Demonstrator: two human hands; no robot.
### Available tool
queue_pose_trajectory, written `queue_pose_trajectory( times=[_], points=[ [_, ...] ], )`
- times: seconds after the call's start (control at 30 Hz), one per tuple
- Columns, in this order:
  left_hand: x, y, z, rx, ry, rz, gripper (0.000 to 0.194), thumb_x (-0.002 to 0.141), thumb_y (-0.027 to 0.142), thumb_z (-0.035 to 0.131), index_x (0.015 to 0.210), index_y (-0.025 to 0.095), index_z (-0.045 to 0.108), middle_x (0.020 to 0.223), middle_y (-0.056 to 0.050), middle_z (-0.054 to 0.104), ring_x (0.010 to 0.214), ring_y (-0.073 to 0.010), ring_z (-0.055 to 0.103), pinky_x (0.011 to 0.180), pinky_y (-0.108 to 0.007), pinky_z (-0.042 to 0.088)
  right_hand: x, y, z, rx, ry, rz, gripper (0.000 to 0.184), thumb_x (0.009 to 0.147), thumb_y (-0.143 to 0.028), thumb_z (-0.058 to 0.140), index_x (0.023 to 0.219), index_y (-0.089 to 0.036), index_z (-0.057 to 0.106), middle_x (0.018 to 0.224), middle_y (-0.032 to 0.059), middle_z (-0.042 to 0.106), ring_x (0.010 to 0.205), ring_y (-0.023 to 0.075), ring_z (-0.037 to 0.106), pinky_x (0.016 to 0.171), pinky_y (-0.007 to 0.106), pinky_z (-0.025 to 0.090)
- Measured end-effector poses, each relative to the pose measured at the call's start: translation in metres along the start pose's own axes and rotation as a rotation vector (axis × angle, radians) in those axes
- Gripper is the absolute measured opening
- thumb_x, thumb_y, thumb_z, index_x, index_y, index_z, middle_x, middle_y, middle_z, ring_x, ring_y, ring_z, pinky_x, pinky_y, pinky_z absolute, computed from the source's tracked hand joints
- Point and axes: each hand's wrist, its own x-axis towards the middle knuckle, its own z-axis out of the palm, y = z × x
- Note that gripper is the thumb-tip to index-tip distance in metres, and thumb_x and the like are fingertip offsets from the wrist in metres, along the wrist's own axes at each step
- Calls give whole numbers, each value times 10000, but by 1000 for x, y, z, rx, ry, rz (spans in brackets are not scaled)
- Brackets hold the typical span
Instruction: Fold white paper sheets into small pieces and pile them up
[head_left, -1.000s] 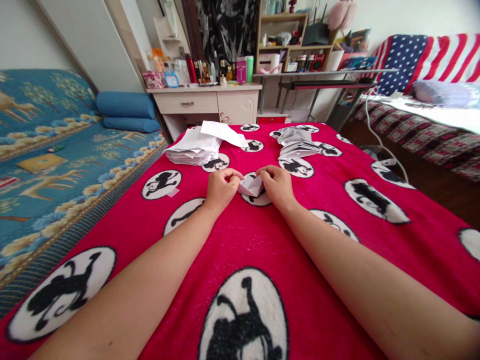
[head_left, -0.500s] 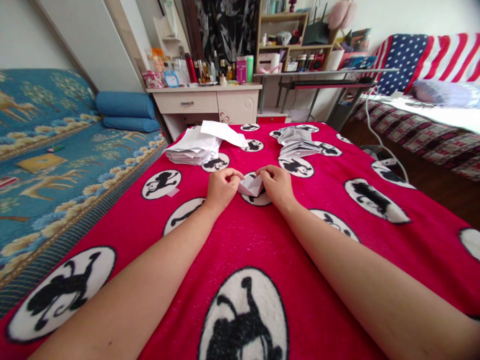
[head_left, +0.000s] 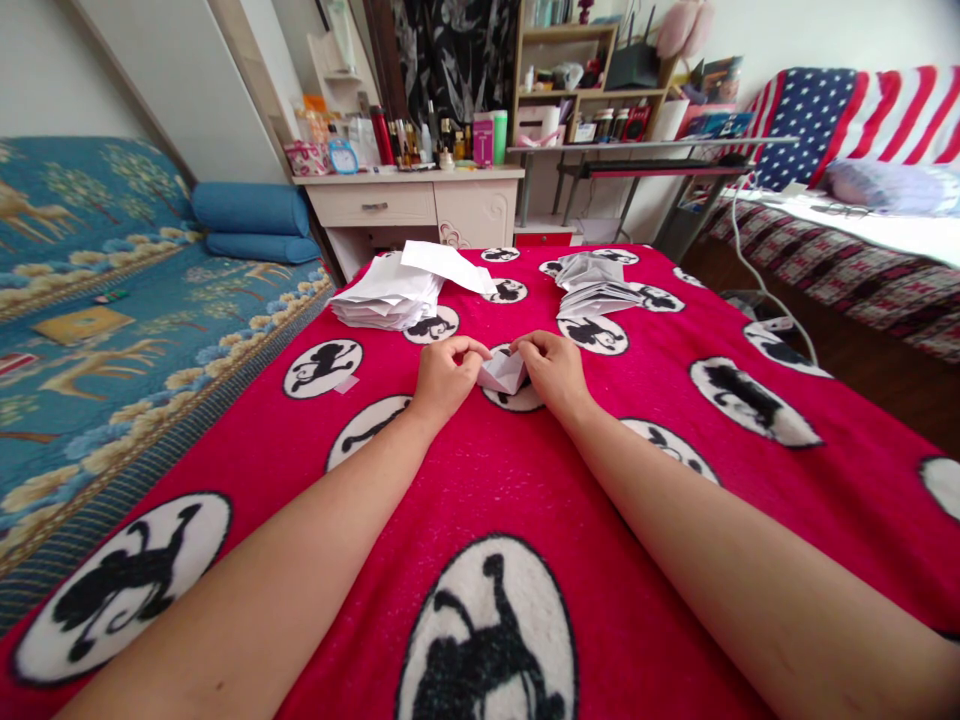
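Between my hands is a small piece of folded white paper (head_left: 502, 372), low over the red cloth. My left hand (head_left: 448, 378) pinches its left edge between thumb and fingers. On the other side, my right hand (head_left: 553, 372) grips the right edge the same way, fingertips partly hiding it. Beyond my left hand lies a stack of white paper sheets (head_left: 390, 292), with one loose sheet (head_left: 446, 263) jutting out on top. A pile of folded papers (head_left: 596, 285) sits beyond my right hand.
The red cloth (head_left: 360, 560) with black-and-white ovals covers the surface before me. A tiny paper scrap (head_left: 346, 384) lies left of my left hand. A blue patterned sofa (head_left: 150, 330) flanks the left side; a cream dresser (head_left: 405, 205) and a grey desk (head_left: 645, 150) stand behind.
Both hands stay almost in place on the folded paper. My left fingertips have shifted very slightly to the right; the stacks have not moved.
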Motion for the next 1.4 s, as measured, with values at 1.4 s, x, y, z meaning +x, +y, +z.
queue_pose_trajectory(
  times=[1.4],
  points=[
    [2,-6,3,-19,-90,38,272,770,121,463,814,166,728,866,-26,741,792,-147,657,753,-241,497,2,6,3,-9,-64,-18,309,804,-310,458,789,-179,737,725,35,684,647,142,556,538,227,334]
  ],
)
